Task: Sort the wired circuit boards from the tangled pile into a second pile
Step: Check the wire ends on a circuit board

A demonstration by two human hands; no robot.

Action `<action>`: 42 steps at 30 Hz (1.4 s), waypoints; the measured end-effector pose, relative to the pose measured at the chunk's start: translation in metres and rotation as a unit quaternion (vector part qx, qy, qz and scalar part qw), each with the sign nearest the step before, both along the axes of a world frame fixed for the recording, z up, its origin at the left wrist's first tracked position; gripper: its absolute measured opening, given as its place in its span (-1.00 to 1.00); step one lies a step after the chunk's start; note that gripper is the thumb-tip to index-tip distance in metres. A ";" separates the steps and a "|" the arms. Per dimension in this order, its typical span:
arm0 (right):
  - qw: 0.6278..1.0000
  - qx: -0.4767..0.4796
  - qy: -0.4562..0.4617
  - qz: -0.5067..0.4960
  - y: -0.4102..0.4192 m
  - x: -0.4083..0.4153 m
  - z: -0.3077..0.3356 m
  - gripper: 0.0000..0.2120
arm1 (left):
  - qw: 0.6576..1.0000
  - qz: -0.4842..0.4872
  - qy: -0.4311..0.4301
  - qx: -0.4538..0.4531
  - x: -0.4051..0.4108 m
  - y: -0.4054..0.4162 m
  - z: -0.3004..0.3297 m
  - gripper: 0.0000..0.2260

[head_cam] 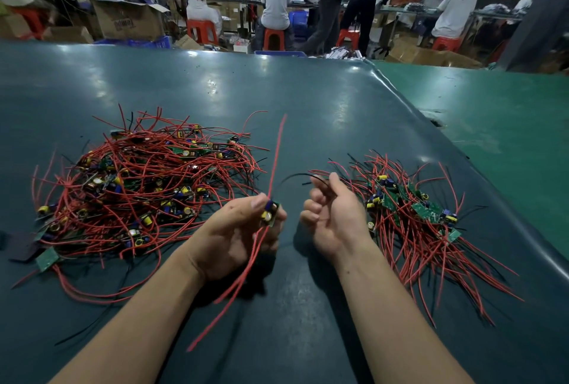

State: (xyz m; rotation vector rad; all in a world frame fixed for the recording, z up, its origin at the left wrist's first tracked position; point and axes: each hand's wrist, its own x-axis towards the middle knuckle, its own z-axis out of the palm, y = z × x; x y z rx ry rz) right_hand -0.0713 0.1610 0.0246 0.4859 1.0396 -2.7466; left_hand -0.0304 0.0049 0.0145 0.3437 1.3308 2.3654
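Held board: we see one wired circuit board [271,212] pinched in the left hand [243,229], lifted above the counter [308,100] in the gap between the two heaps.
Long axis: its red leads [275,155] run away from us above the board and trail back toward us below it, so we read the assembly as lying near-to-far, across the line that joins the piles.
Left fingers: curled around the board, thumb [257,200] pressed on its upper edge.
Black lead: a thin black wire [295,176] arcs from near the board toward the right hand [334,214].
Right fingers: loosely curled, index and thumb closed on the end of that black lead, as far as we can tell.
Second pile: the sorted heap [409,217] lies to the right of the board, just beyond the right hand, with its leads fanned toward us.
Tangled pile: the larger heap [144,189] lies to the left, touching no part of the held board that we can make out.
Nearer hand: we judge the right hand better placed to carry the board over, since it sits between board and second pile.
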 end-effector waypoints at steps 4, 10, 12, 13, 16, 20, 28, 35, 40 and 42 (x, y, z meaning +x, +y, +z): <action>0.999 -0.037 -0.024 0.016 -0.003 0.000 -0.003 -0.56 | 0.996 0.027 -0.011 0.081 0.001 -0.009 0.001 -0.60; 0.951 0.251 0.132 0.120 -0.013 0.015 0.001 -0.89 | 0.985 0.111 0.011 0.133 -0.005 -0.008 0.005 -0.73; 0.922 0.280 0.202 0.174 -0.022 0.023 0.002 -0.85 | 0.983 0.156 0.010 0.094 -0.005 -0.007 0.003 -0.73; 0.920 0.270 0.224 0.176 -0.024 0.026 0.002 -0.81 | 0.982 0.171 0.012 0.074 -0.005 -0.006 0.003 -0.73; 0.931 0.235 0.244 0.136 -0.024 0.027 0.006 -0.80 | 0.977 0.211 0.031 0.012 -0.006 -0.003 0.002 -0.75; 0.953 0.189 0.212 0.110 -0.025 0.027 0.006 -0.79 | 0.974 0.224 0.033 -0.022 -0.007 0.000 0.001 -0.66; 0.961 0.190 0.181 0.086 -0.024 0.025 0.006 -0.81 | 0.980 0.196 0.030 0.004 -0.006 0.006 0.003 -0.54; 0.959 0.210 0.157 0.109 -0.026 0.024 0.003 -0.81 | 0.958 0.283 0.034 -0.013 -0.008 0.009 0.001 -0.70; 0.973 0.192 0.085 0.099 -0.029 0.022 -0.002 -0.72 | 0.942 0.308 0.092 -0.100 -0.007 0.010 -0.002 -0.71; 0.973 0.200 0.088 0.071 -0.028 0.021 -0.004 -0.73 | 0.926 0.318 0.131 -0.157 -0.006 0.011 -0.003 -0.77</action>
